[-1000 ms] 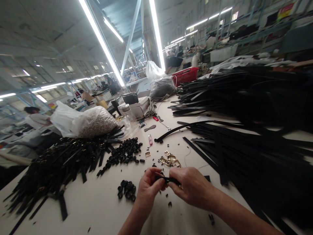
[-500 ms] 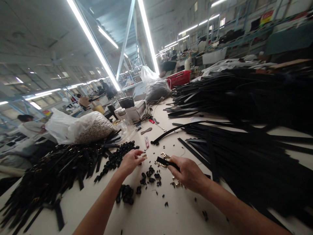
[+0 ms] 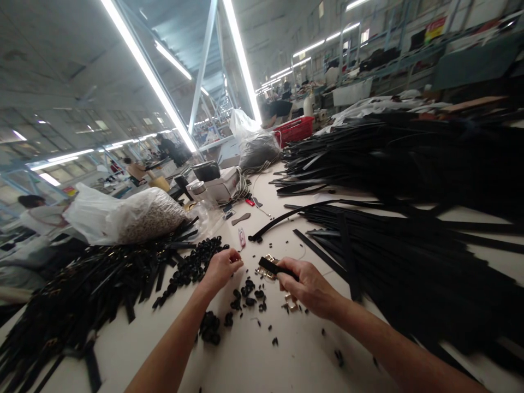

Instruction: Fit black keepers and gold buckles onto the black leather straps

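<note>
My right hand (image 3: 305, 281) is closed around a short black strap (image 3: 269, 266), whose flat end points toward my left hand. Beneath and behind that end, gold metal buckles (image 3: 271, 258) lie on the table. More gold buckles (image 3: 291, 301) sit just below my right hand. My left hand (image 3: 223, 267) is a short way to the left, its thumb and fingertips pinched together; whatever is between them is hidden. Between and below the hands are loose black loops (image 3: 248, 288) and tiny black bits. A pink-handled thread snipper (image 3: 241, 237) lies beyond my left fingertips.
Long black straps (image 3: 388, 245) pile up at right. Black straps with buckles (image 3: 102, 284) and a heap of black loops (image 3: 196, 262) cover the left. Farther back stand a filled plastic bag (image 3: 151, 215), a clear jar (image 3: 200, 191) and a red basket (image 3: 297, 130). A person sits far left.
A small gold buckle seen at my left fingertips no longer shows there. The right hand still holds the strap, now with its end over the buckles. The view has shifted slightly.
</note>
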Motion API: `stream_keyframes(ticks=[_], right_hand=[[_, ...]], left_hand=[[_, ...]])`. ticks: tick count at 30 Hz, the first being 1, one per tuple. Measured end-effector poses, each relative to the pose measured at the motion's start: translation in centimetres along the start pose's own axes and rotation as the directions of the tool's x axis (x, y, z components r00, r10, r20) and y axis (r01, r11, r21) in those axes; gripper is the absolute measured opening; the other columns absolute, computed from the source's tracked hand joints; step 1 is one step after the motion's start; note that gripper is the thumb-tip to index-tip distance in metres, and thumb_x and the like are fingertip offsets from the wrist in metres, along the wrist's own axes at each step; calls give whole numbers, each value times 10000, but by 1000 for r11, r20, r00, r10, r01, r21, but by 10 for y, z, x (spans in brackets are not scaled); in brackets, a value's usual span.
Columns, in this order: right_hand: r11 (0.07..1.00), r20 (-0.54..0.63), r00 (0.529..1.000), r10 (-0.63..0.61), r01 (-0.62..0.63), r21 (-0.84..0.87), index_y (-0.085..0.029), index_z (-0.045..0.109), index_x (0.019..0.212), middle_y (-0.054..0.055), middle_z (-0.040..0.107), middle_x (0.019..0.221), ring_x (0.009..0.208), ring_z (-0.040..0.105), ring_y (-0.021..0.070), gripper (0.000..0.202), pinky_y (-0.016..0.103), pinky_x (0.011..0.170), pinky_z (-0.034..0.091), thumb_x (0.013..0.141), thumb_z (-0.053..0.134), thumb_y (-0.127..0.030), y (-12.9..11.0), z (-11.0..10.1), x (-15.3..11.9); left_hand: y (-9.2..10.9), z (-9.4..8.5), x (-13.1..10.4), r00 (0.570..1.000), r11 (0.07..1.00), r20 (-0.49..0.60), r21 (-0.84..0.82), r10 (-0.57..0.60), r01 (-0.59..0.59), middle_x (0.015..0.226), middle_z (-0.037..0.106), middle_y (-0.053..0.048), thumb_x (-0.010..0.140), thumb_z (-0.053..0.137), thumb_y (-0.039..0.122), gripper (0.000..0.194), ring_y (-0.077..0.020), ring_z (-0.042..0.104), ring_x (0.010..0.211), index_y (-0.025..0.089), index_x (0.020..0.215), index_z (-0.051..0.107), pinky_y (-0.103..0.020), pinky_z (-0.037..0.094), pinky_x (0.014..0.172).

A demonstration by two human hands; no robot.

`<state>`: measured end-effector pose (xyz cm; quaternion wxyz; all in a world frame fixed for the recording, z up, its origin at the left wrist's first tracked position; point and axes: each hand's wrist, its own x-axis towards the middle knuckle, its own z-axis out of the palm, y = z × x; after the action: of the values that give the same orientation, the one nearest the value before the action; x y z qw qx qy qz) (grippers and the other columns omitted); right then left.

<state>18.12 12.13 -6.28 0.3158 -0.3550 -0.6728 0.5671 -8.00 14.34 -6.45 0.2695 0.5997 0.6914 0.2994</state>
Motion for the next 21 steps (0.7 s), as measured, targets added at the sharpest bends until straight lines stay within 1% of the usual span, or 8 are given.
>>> stream_keyframes(ticks=[3, 6, 8, 10, 12, 14, 17, 21], right_hand=[[977, 77, 995, 65, -79, 197, -176, 560, 845, -50, 549, 572, 386, 428, 69, 246, 180, 378, 334, 859, 534, -420, -2, 3, 0], [952, 160, 982, 98, -139, 271, -174, 542, 781, -68, 527, 481, 343, 370, 50, 275, 158, 340, 265, 826, 563, -444, -5, 7, -2], [938, 199, 973, 116, -173, 301, -174, 538, 768, -72, 529, 463, 332, 365, 46, 269, 151, 327, 238, 807, 573, -438, -7, 10, -4], [925, 218, 967, 129, -197, 324, -172, 540, 767, -73, 533, 459, 326, 366, 43, 269, 147, 320, 225, 796, 573, -438, -8, 13, -5], [923, 226, 965, 135, -205, 327, -169, 544, 764, -70, 539, 461, 324, 368, 42, 269, 146, 317, 227, 788, 573, -435, -7, 14, -6], [930, 219, 967, 130, -196, 311, -165, 548, 765, -67, 542, 462, 325, 374, 43, 258, 146, 318, 238, 789, 572, -421, -6, 14, -5], [943, 171, 979, 107, -155, 295, -165, 547, 779, -67, 549, 472, 336, 386, 44, 232, 145, 336, 276, 805, 571, -394, -3, 12, -3], [945, 94, 990, 108, -131, 298, -172, 529, 767, -62, 570, 499, 340, 391, 43, 247, 148, 340, 274, 818, 575, -409, 0, 8, 1]], left_hand=[[11, 5, -18, 999, 977, -19, -208, -49, 44, 664, 623, -14, 689, 669, 423, 266, -168, 616, 589, 167, 741, 618, -250, 467, 539], [26, 12, -43, 995, 906, -32, -417, -95, 73, 808, 674, -45, 710, 682, 516, 384, -188, 683, 719, 168, 844, 590, -232, 519, 573], [35, 18, -60, 986, 766, -20, -632, -166, 117, 824, 686, -48, 663, 778, 491, 421, -179, 691, 729, 162, 849, 593, -203, 531, 564], [42, 25, -74, 972, 560, 30, -813, -234, 160, 803, 693, -41, 587, 880, 411, 438, -150, 681, 678, 152, 808, 604, -170, 531, 536], [46, 31, -83, 958, 408, 80, -893, -274, 191, 805, 704, -37, 540, 929, 344, 437, -123, 668, 643, 147, 779, 621, -150, 533, 526], [46, 36, -88, 948, 333, 102, -921, -301, 205, 829, 716, -43, 514, 948, 307, 426, -117, 670, 658, 144, 769, 648, -142, 543, 551], [44, 39, -92, 955, 355, 56, -921, -290, 162, 888, 724, -63, 527, 942, 286, 383, -139, 688, 757, 140, 783, 697, -146, 555, 630], [41, 32, -95, 984, 673, -163, -736, -68, -75, 1064, 697, -77, 692, 838, 326, 228, -194, 672, 920, 180, 834, 737, -224, 565, 765]])
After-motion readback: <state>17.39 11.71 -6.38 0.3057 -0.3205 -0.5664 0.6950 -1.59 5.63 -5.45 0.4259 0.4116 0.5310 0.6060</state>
